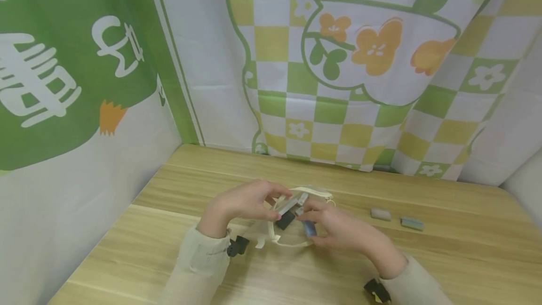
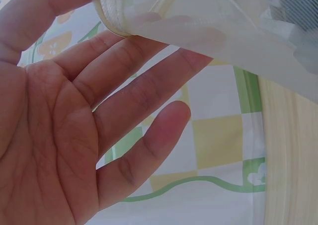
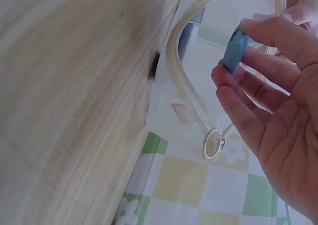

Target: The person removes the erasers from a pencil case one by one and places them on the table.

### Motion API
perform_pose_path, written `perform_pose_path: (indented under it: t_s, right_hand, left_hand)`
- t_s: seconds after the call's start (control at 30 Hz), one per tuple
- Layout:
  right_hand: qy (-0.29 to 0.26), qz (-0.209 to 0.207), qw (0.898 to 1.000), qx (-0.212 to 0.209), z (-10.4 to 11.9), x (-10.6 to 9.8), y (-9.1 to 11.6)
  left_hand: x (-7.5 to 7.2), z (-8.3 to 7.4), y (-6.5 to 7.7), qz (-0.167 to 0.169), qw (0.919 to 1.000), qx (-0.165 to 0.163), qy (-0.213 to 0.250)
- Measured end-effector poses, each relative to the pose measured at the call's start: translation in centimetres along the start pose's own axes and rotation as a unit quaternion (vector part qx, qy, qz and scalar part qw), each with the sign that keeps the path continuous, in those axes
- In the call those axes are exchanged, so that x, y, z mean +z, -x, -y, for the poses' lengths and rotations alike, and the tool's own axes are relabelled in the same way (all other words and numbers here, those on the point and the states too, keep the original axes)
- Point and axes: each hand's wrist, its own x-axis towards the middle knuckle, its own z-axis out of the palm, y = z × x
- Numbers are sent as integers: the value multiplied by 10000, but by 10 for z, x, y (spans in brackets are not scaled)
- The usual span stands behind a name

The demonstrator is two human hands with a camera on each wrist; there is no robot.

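A see-through pouch with a cream zip edge (image 1: 292,244) stands open between both hands, with several small pieces inside. My left hand (image 1: 250,199) holds its left rim; in the left wrist view, the fingers (image 2: 144,91) spread behind the clear side. Between thumb and fingertips my right hand (image 1: 338,225) pinches a small blue block-like piece (image 3: 236,48) over the pouch opening. A dark piece (image 1: 285,220) and a pale strip (image 1: 289,207) show in the pouch near the left fingertips. A round zip pull (image 3: 212,144) hangs at the pouch's end in the right wrist view.
Right of the pouch, a grey block (image 1: 380,214) and a blue-green block (image 1: 412,223) lie on the wooden table (image 1: 169,239). Patterned curtains (image 1: 271,74) hang behind the table and along its left side.
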Motion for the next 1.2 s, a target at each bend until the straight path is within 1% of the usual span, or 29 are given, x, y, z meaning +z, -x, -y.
perform_pose_path:
  t_s: [0.2,0.43,0.57,0.8,1.2]
  right_hand:
    - [69,-177,9998,-110,-2,0,4]
    - [150,-236,9995,-123,-3,1,7]
    - [161,-234,9995,-104,-4,1,8]
    - [99,-124,9998,129,-3,0,13]
    - [-63,-178,9997,151,-5,-3,15]
  left_hand:
    - [0,0,1,-29,10000,-38,9]
    - [0,-1,1,-28,10000,-30,32]
    - [-1,0,1,-26,10000,-40,-2]
    - [-1,0,1,-24,10000,-30,-4]
    - [-1,-1,2,-33,10000,-42,-15]
